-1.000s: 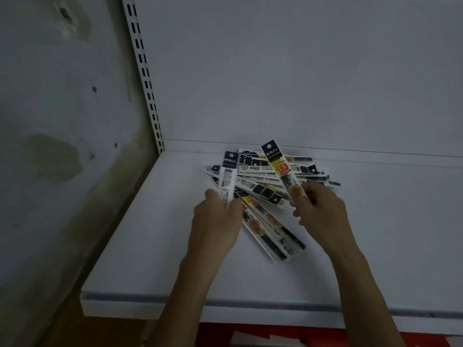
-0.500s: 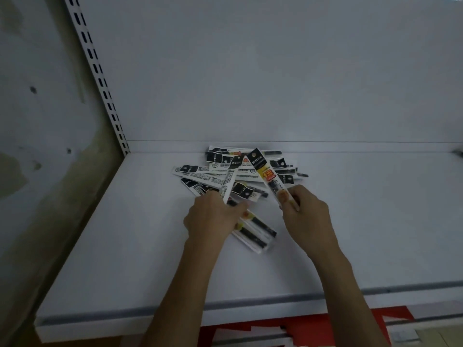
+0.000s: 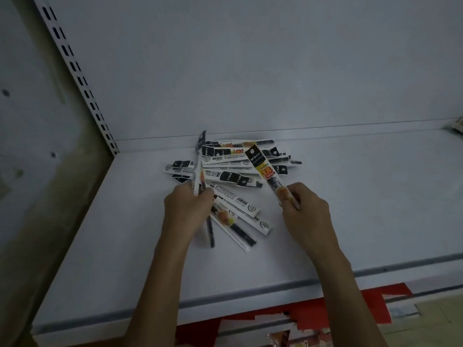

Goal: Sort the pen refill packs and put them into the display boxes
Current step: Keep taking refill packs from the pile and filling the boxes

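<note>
White metal shelf (image 3: 363,209) carries the loose pile of refill packs (image 3: 233,176) near its back edge, long axes mostly crosswise, just beyond both hands; no display box in view. Left hand (image 3: 186,209) pinches a pack (image 3: 198,166) edge-on, near upright; right hand (image 3: 307,211) pinches a yellow-labelled pack (image 3: 266,170) by its lower end, tilted up-left over the pile. Judged: left hand lies nearer the remaining packs.
</note>
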A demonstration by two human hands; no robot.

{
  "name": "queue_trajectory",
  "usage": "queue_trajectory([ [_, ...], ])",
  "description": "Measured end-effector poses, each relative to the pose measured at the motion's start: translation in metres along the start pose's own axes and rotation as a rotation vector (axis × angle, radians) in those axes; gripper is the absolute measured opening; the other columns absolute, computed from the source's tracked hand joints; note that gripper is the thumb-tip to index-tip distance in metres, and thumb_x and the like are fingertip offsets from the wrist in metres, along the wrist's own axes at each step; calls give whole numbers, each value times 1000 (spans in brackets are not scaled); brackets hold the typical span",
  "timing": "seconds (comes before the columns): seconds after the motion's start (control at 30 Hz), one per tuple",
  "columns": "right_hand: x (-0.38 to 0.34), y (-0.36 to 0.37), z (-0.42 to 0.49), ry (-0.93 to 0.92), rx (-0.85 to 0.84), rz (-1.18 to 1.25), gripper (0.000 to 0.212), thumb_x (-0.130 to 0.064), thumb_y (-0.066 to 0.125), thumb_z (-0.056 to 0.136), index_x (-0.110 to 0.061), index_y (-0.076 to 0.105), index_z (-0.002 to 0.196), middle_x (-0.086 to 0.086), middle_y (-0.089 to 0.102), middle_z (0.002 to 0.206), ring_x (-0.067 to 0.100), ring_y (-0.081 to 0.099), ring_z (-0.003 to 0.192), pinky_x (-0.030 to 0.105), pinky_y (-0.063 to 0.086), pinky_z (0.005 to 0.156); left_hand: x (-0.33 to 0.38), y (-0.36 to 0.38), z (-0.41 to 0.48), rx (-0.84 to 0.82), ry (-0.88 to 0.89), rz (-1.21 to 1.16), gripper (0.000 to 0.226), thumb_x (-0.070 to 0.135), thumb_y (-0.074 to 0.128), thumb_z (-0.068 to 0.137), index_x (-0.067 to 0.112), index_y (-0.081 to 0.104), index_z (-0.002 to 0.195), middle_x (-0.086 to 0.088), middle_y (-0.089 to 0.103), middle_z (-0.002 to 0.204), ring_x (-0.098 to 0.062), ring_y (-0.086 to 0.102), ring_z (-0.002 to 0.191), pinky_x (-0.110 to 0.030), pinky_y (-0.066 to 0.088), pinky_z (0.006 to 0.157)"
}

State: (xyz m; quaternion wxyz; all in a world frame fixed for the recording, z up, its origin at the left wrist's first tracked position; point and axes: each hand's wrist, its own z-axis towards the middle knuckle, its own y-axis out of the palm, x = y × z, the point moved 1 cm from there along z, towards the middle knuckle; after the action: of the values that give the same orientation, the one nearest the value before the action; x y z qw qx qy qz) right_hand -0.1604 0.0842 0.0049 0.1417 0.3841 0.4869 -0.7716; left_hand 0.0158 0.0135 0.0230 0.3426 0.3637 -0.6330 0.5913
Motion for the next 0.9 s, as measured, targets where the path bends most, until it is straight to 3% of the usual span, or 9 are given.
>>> queue_trajectory([
  [0.1, 6, -9, -4, 40, 24, 20, 26, -31, 42, 96, -10, 56, 88, 7, 62, 73, 25, 55, 65, 33, 41, 55, 11, -2, -12, 20, 32, -160, 7, 15, 49, 90, 14, 54, 96, -1, 61, 75, -9, 57, 58, -20, 42, 49],
  [0.17, 10, -18, -7, 69, 26, 61, 18, -27, 41, 97, -17, 55, 101, 5, 63, 78, 22, 56, 68, 33, 44, 58, 19, 3, -22, -18, 43, -288, 12, 9, 48, 90, 16, 50, 99, -4, 63, 75, -8, 61, 50, -23, 48, 45],
  [0.23, 14, -30, -9, 72, 49, 96, 25, -23, 39, 97, -29, 51, 119, -2, 60, 76, 16, 56, 69, 33, 45, 61, 29, 12, -30, -62, 62, -341, 9, 9, 47, 90, 18, 50, 91, -4, 58, 69, -7, 54, 42, -22, 45, 40],
  [0.3, 22, -49, -10, 56, 92, 114, 31, -22, 39, 97, -33, 50, 124, -10, 55, 71, 9, 53, 66, 30, 43, 58, 41, 28, -36, -90, 84, -369, 10, 19, 50, 90, 20, 47, 80, 0, 50, 62, -7, 46, 39, -23, 37, 39],
  [0.4, 45, -85, -13, 52, 158, 64, 29, -31, 46, 93, -31, 54, 121, -13, 46, 60, 6, 45, 56, 26, 36, 54, 61, 65, -47, -174, 125, -331, 12, 24, 57, 88, 17, 49, 81, 3, 42, 55, -9, 40, 41, -19, 33, 39],
  [0.57, 104, -165, -26, 135, 238, 27, 30, -31, 51, 92, -26, 54, 121, -10, 42, 56, 7, 43, 53, 25, 35, 52, 108, 151, -89, -389, 223, -394, 18, 22, 43, 95, 15, 54, 83, 2, 45, 51, -10, 45, 45, -19, 40, 43],
  [0.73, 179, -248, -53, 251, 322, 25, 20, -32, 46, 94, -20, 59, 102, 1, 62, 71, 18, 57, 71, 36, 44, 67, 151, 242, -137, -564, 294, -376, 35, 42, 39, 95, 14, 58, 85, 3, 39, 54, -13, 38, 50, -19, 38, 44],
  [0.9, 237, -318, -73, 321, 411, 5, 19, -32, 41, 96, -22, 57, 100, -6, 63, 80, 4, 58, 75, 22, 43, 62, 182, 321, -176, -633, 371, -358, 35, 44, 42, 93, 17, 56, 76, 8, 37, 51, -12, 33, 50, -33, 32, 57],
])
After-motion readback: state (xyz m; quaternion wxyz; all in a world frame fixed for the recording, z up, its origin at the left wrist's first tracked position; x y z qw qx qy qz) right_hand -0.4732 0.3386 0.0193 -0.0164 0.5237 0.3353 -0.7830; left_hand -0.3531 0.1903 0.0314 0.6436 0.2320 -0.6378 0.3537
